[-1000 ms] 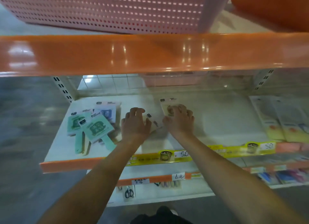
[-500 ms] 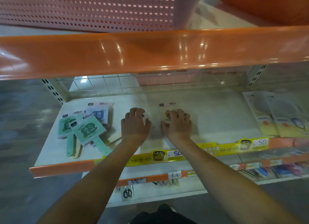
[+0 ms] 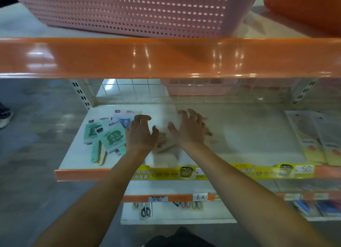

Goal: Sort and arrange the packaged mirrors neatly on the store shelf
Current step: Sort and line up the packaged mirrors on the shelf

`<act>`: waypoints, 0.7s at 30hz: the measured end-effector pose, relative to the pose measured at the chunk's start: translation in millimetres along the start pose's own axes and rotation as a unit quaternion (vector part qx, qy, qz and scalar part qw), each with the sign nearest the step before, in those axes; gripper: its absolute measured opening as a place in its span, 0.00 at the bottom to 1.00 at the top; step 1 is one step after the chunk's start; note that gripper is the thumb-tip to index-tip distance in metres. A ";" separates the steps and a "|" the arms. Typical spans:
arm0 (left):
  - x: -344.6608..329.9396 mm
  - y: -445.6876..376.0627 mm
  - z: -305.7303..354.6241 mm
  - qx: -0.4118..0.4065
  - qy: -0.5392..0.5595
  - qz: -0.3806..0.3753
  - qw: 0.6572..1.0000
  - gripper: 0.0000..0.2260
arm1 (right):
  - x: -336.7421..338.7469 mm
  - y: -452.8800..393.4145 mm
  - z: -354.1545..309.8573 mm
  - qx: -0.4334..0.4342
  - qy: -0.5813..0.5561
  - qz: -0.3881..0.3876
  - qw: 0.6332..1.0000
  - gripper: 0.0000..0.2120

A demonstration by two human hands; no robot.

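White store shelf (image 3: 239,132) under an orange rail. 2 hands hover over a beige mirror pack (image 3: 163,141) lying mid-shelf — left hand (image 3: 141,134) and right hand (image 3: 190,130) spread, holding nothing. Green mirror packs (image 3: 108,136) lie fanned at left. Advice: grip both edges, square it beside them — avoid overlap.

Shelf (image 3: 239,132) white with a glossy orange front edge; yellow price strip (image 3: 221,173) along that edge. Green mirror packs (image 3: 110,138) with white lettering near the shelf's left edge, a pale blue pack (image 3: 123,120) behind them. Pink basket (image 3: 129,10) above, dotted with small square holes; orange bin (image 3: 304,7) at its right
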State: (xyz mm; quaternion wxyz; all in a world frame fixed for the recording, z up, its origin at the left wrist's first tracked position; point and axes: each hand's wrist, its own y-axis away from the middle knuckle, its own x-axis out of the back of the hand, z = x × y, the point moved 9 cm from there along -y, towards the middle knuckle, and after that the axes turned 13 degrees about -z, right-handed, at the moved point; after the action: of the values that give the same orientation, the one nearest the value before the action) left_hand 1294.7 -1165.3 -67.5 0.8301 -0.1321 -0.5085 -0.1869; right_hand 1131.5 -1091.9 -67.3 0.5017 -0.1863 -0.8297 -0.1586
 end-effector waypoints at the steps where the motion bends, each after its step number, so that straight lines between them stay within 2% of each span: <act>1: 7.5 2.6 -9.4 0.015 -0.002 0.005 1.000 0.16 | -5.0 -1.6 -10.1 0.009 0.000 -0.009 1.000 0.27; 5: 30.1 18.2 -41.2 0.058 0.003 0.028 0.998 0.16 | -31.9 -4.3 -40.2 0.028 0.008 -0.049 0.998 0.27; 8: 36.8 28.9 -52.8 0.049 -0.007 0.050 0.998 0.16 | -48.0 -0.8 -51.6 0.030 0.018 -0.067 0.997 0.27; 12: 34.4 31.8 -55.6 0.049 -0.014 0.044 0.998 0.16 | -56.4 3.0 -53.2 0.027 0.031 -0.071 0.997 0.26; 16: 31.9 33.0 -52.9 0.050 -0.007 0.041 0.998 0.17 | -64.7 10.5 -50.8 0.029 0.072 -0.108 0.991 0.24; 21: 27.9 31.6 -49.3 0.040 0.002 0.024 0.999 0.17 | -74.7 9.1 -47.1 0.098 0.103 -0.190 0.971 0.20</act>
State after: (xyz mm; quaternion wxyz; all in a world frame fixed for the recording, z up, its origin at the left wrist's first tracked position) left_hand 1359.5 -1162.1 -65.5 0.8401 -0.1102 -0.5104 -0.1470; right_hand 1204.1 -1116.3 -112.3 0.5612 0.0425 -0.8051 -0.1874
